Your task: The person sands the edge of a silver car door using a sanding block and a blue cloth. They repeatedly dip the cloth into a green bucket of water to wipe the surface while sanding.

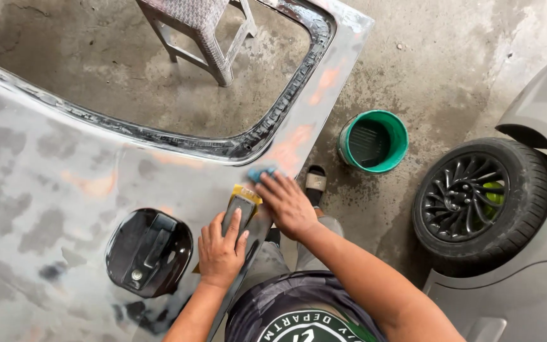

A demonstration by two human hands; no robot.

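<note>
Two hands are seen at work on a large grey sanded car door panel (64, 190), which is laid flat with its window opening (178, 69) toward the top of the view. The left hand (221, 250) is closed over a dark rectangular sanding block with a yellow abrasive sheet (240, 206), pressed flat near the panel's lower edge. The right hand (286, 202) is laid palm-down on a small blue cloth or sponge (262, 172), just beside the block; whether it is gripped or merely pressed cannot be told. The block is judged light and stiff, best held from above across its back, as it is now; the sheet beneath would be flexible and possibly slippery if wet. The blue piece is judged soft and yielding. The panel itself is judged rigid, heavy and awkward, with patches of orange primer showing. A black recessed door-handle housing (149, 252) is set in the panel, left of the left hand. A green plastic bucket (375, 140) stands on the concrete floor (451, 57), near a black alloy wheel with tyre (479, 199) on a grey car (539, 297). A grey woven stool (201, 31) is visible through the window opening, its top cut off. The panel's support is hidden, its left end is out of frame, and most of the blue piece is covered.
</note>
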